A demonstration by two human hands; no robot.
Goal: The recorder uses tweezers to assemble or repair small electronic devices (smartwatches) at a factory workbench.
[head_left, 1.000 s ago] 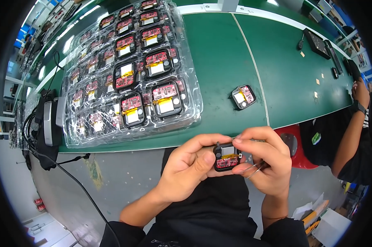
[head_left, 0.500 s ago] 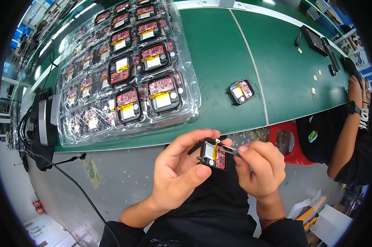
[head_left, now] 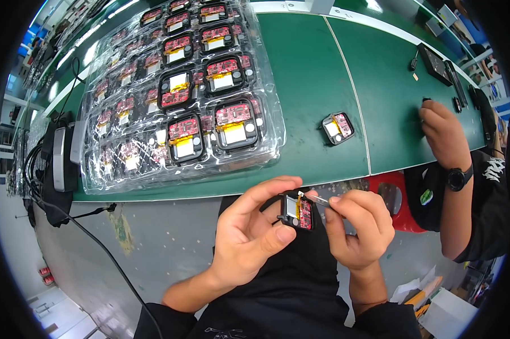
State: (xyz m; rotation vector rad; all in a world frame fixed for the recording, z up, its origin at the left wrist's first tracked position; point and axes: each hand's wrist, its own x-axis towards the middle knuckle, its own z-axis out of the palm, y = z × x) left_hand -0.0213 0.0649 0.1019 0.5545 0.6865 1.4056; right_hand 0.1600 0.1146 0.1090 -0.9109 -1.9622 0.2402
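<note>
My left hand (head_left: 249,237) holds a small black device housing (head_left: 298,212) by its edges, just off the table's near edge. Inside it are a red circuit board, a silver-white block and a yellow flex strip with a small white end. Between the thumb and fingers of my right hand (head_left: 361,229) is a pair of tweezers (head_left: 318,199). Their tips are at the white end near the housing's upper edge; whether they grip it is too small to tell. Another open device housing (head_left: 338,129) lies on the green table beyond my hands.
Stacked clear plastic trays (head_left: 269,144) with several similar housings stand on the green table (head_left: 306,73) at left. A co-worker's hand (head_left: 444,135) reaches over the table at right, by a red stool (head_left: 399,206). A black cable (head_left: 105,254) hangs at left.
The co-worker's hand has come in over the table at right. My hands keep their holds; the tweezers have shifted slightly up at the housing's upper edge. The view has shifted slightly.
</note>
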